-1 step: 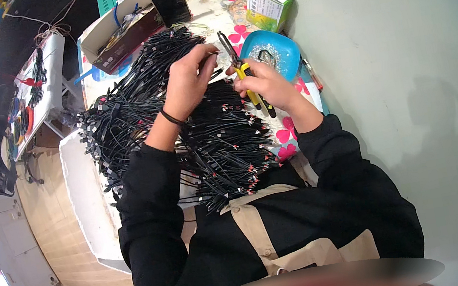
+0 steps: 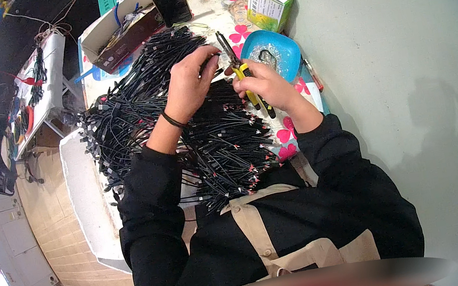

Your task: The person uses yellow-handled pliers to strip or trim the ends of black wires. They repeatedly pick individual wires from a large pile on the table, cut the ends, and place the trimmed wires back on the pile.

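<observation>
My right hand (image 2: 266,85) is closed round a pair of pliers (image 2: 247,82) with yellow and black handles. Their dark jaws point up and away, and the handles are a little apart. Just left of the jaws, my left hand (image 2: 190,83) pinches what looks like the dark end of a black cable (image 2: 218,54); most of it is hidden by the fingers. Beneath both hands spreads a large heap of thin black cables (image 2: 222,138), many with small pale or red wire ends at the near right side. The jaws and the cable end are apart.
Right of the pliers sits a blue dish (image 2: 291,51) holding small shiny bits. Behind it stands an open green-white box (image 2: 269,3) by the wall. A long carton of tools (image 2: 120,37) and a dark phone (image 2: 169,1) are at the back. Flowered cloth (image 2: 285,133) covers the table.
</observation>
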A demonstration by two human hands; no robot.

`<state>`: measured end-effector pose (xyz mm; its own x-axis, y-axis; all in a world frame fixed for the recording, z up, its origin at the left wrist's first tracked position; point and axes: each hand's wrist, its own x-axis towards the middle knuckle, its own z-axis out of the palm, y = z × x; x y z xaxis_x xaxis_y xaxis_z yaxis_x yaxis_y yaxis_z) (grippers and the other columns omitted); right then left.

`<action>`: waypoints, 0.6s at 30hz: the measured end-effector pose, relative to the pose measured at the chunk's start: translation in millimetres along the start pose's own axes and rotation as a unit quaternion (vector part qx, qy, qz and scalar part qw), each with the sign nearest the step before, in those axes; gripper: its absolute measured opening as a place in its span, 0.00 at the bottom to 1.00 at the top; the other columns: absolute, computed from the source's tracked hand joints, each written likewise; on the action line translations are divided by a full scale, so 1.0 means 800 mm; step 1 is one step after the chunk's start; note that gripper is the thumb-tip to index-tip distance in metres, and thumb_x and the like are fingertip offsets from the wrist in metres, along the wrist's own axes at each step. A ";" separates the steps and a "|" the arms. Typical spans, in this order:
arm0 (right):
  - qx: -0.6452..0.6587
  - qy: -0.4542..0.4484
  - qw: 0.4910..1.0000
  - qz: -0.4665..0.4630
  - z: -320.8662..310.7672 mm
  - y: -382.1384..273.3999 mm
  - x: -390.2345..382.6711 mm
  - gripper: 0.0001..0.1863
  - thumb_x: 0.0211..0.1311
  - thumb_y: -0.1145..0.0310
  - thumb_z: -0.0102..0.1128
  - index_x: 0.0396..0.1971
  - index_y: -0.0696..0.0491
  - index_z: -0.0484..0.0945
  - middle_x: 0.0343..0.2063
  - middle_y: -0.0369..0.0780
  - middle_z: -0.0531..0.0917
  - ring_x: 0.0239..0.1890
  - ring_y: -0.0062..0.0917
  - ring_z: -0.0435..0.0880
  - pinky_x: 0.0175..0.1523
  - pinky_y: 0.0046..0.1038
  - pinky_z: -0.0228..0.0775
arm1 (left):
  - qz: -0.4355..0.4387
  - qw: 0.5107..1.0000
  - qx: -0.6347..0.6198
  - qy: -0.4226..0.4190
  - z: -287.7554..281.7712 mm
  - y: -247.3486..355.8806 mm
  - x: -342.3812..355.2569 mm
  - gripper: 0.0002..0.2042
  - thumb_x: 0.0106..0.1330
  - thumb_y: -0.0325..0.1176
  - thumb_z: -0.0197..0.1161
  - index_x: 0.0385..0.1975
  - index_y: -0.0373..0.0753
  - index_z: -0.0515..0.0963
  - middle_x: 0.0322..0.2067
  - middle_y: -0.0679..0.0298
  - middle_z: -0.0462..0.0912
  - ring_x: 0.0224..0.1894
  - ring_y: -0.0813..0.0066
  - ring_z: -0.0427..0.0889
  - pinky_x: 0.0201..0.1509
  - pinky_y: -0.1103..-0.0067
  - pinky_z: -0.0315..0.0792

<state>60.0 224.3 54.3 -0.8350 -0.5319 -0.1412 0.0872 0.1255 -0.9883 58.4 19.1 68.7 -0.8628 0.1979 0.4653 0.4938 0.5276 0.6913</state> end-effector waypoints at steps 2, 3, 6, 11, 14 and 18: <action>-0.017 -0.007 1.000 -0.003 0.005 -0.003 0.001 0.18 0.60 0.65 0.55 0.48 0.59 0.75 0.32 0.36 0.79 0.34 0.19 0.78 0.43 0.23 0.71 | 0.002 1.000 0.027 0.015 -0.001 0.012 -0.006 0.08 0.64 0.25 0.64 0.42 0.33 0.80 0.33 0.55 0.85 0.34 0.67 0.86 0.39 0.78 0.77; -0.018 -0.010 1.000 -0.009 0.008 -0.003 0.002 0.18 0.60 0.65 0.55 0.48 0.59 0.75 0.32 0.36 0.79 0.34 0.19 0.78 0.42 0.23 0.71 | 0.001 0.999 0.039 0.027 -0.002 0.016 -0.008 0.08 0.64 0.25 0.64 0.41 0.33 0.80 0.33 0.55 0.85 0.34 0.66 0.86 0.39 0.78 0.77; 0.004 -0.003 0.999 -0.035 0.013 -0.005 0.000 0.19 0.58 0.65 0.58 0.45 0.60 0.74 0.29 0.37 0.78 0.31 0.20 0.77 0.38 0.24 0.69 | 0.022 0.998 0.036 0.047 -0.001 0.021 -0.011 0.07 0.63 0.25 0.64 0.40 0.33 0.81 0.34 0.55 0.85 0.34 0.64 0.86 0.39 0.77 0.77; -0.036 -0.037 0.998 -0.028 0.008 -0.007 -0.006 0.20 0.60 0.66 0.56 0.51 0.58 0.73 0.35 0.34 0.77 0.38 0.17 0.75 0.46 0.21 0.67 | -0.012 0.999 -0.012 0.033 -0.007 0.025 -0.016 0.06 0.65 0.26 0.64 0.39 0.33 0.81 0.31 0.57 0.85 0.31 0.72 0.84 0.37 0.80 0.76; 0.010 -0.047 0.998 -0.037 0.010 -0.007 -0.008 0.22 0.59 0.66 0.57 0.52 0.59 0.72 0.34 0.34 0.76 0.37 0.17 0.74 0.44 0.22 0.66 | -0.045 0.998 -0.041 0.026 -0.008 0.029 -0.018 0.06 0.65 0.27 0.63 0.39 0.33 0.80 0.29 0.56 0.84 0.29 0.72 0.84 0.34 0.79 0.75; -0.024 -0.043 0.997 -0.051 0.010 -0.009 -0.006 0.23 0.58 0.67 0.58 0.53 0.59 0.72 0.34 0.34 0.76 0.38 0.17 0.73 0.45 0.22 0.66 | -0.039 0.998 -0.045 0.038 -0.007 0.033 -0.019 0.05 0.64 0.26 0.63 0.37 0.34 0.80 0.28 0.53 0.83 0.27 0.64 0.84 0.32 0.76 0.74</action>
<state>68.1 219.2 61.4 -0.7882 -0.6137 -0.0458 -0.0242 0.1053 -0.9941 85.3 25.6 82.5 -0.8897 0.0945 0.4467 0.4367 0.4616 0.7722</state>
